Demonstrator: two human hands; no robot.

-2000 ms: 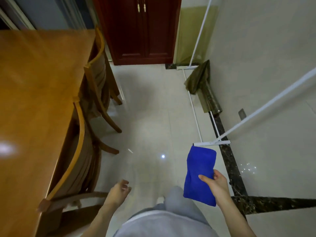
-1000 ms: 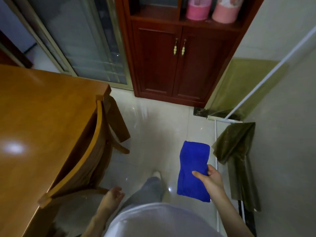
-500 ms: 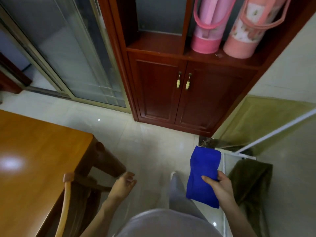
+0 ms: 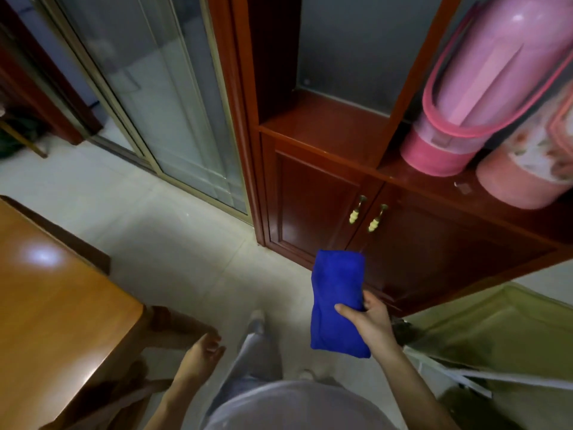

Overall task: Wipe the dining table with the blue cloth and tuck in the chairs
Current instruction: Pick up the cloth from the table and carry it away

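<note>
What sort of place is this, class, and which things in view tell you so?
Probably a home dining room: a wooden dining table on a tiled floor, a red-brown wooden cabinet, and a sliding glass door beside it.

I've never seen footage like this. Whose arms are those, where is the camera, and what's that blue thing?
There is no machine here. This is a person, filmed by one wide-angle camera worn on their head and looking down, so you see their own arms and legs from above. The right hand grips a folded blue cloth, with the thumb on top. The left hand hangs loose and holds nothing. At the left edge is a corner of the wooden dining table; its top shows a bright reflection of a light. Ahead stands a dark red cabinet with two pink bags on its shelf, and beside it is a glass sliding door. The floor is pale tile.
</note>
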